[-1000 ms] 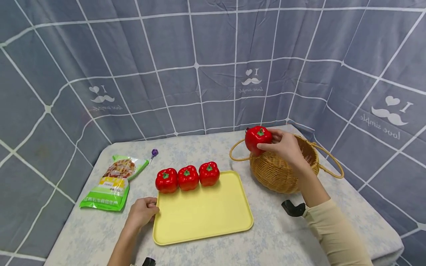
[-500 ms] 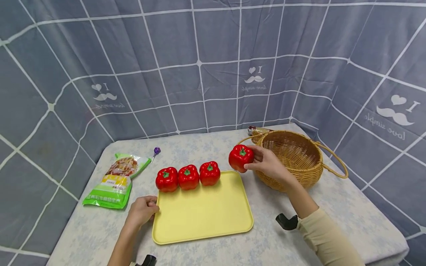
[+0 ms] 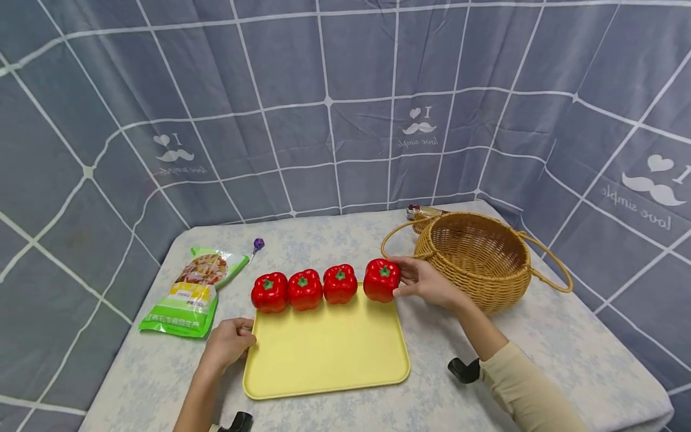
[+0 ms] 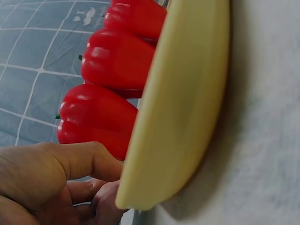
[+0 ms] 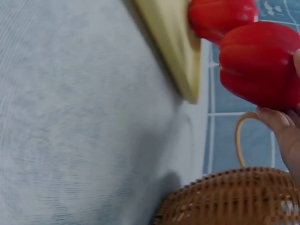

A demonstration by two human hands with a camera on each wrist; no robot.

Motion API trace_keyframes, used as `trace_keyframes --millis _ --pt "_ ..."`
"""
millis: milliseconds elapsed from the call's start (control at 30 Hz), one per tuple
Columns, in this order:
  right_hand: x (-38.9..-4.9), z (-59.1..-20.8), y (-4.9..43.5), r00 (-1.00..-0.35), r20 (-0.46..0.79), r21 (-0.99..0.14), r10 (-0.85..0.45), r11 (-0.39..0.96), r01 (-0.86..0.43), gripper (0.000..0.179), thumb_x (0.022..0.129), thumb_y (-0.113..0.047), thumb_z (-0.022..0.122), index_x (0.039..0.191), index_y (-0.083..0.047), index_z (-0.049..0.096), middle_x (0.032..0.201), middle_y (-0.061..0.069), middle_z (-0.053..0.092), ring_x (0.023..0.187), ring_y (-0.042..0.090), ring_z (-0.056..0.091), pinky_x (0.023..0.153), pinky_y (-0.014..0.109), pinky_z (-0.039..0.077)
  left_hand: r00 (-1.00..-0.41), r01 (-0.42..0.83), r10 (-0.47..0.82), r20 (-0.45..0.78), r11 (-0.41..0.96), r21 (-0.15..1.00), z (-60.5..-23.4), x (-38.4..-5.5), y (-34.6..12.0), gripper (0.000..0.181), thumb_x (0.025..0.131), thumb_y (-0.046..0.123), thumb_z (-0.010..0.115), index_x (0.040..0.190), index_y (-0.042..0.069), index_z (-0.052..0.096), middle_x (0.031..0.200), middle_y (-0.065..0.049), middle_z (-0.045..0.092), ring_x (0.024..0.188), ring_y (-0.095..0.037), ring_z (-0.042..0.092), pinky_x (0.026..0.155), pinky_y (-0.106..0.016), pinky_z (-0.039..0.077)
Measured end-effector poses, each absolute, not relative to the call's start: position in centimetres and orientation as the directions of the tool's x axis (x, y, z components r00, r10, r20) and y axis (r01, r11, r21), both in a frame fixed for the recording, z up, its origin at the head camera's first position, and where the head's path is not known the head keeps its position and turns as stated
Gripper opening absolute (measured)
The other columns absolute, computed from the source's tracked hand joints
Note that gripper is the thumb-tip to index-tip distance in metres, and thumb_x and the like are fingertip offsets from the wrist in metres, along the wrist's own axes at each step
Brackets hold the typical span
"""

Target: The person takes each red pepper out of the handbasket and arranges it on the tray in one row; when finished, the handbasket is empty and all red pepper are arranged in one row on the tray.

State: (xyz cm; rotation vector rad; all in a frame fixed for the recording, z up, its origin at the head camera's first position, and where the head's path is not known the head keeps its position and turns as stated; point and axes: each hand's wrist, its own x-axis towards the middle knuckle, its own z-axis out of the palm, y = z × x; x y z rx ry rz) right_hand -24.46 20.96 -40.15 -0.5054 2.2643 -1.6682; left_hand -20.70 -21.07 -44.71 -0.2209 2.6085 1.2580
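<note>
My right hand (image 3: 429,283) pinches a red bell pepper (image 3: 382,279) over the far right corner of the yellow tray (image 3: 329,354). In the right wrist view that pepper (image 5: 260,65) appears close up, fingertips on its side. Three more red bell peppers stand in a row along the tray's far edge: the left one (image 3: 269,293), the middle one (image 3: 305,289) and the right one (image 3: 340,284). At the tray's left edge, my left hand (image 3: 229,343) grips the rim with curled fingers; the left wrist view shows the fingers (image 4: 89,159) against the tray's end.
A wicker basket (image 3: 480,264) with looped handles stands right of the tray. Behind it lies a small wrapped item (image 3: 423,212). On the left are a green food bag (image 3: 189,294) and a purple lollipop (image 3: 258,244). A grey checked curtain (image 3: 356,150) encloses the table.
My right hand has brought the pepper left and down from over the basket to the tray's far right corner. The left hand has stayed at the tray's edge.
</note>
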Motion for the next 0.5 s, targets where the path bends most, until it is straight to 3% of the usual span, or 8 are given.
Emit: trace_keyframes --millis 233,500 --pt "-25.5 -41.6 21.0 -0.867 -0.025 -0.961 -0.498 0.252 -0.117 0.073 0.084 0.006 0.065 0.148 0.004 0.031 0.153 0.025 0.033 0.14 0.042 0.035 0.109 0.042 0.041 -0.96 -0.239 -0.038 -0.277 0.627 0.742 -44.8 -20.5 -21.1 0.041 0.079 0.0 0.061 0.118 -0.012 0.06 0.08 -0.008 0.06 0.064 -0.014 0.055 0.055 -0.029 0.052" --pt "-27.0 -42.2 20.3 -0.837 -0.033 -0.952 -0.547 0.272 -0.14 0.073 0.083 0.012 0.059 0.149 0.004 0.029 0.154 0.025 0.031 0.143 0.04 0.031 0.114 0.048 0.032 -0.962 -0.231 -0.042 -0.27 0.655 0.719 -44.7 -20.5 -21.0 0.04 0.079 0.001 0.062 0.117 -0.011 0.061 0.081 -0.008 0.062 0.063 -0.014 0.057 0.055 -0.028 0.052"
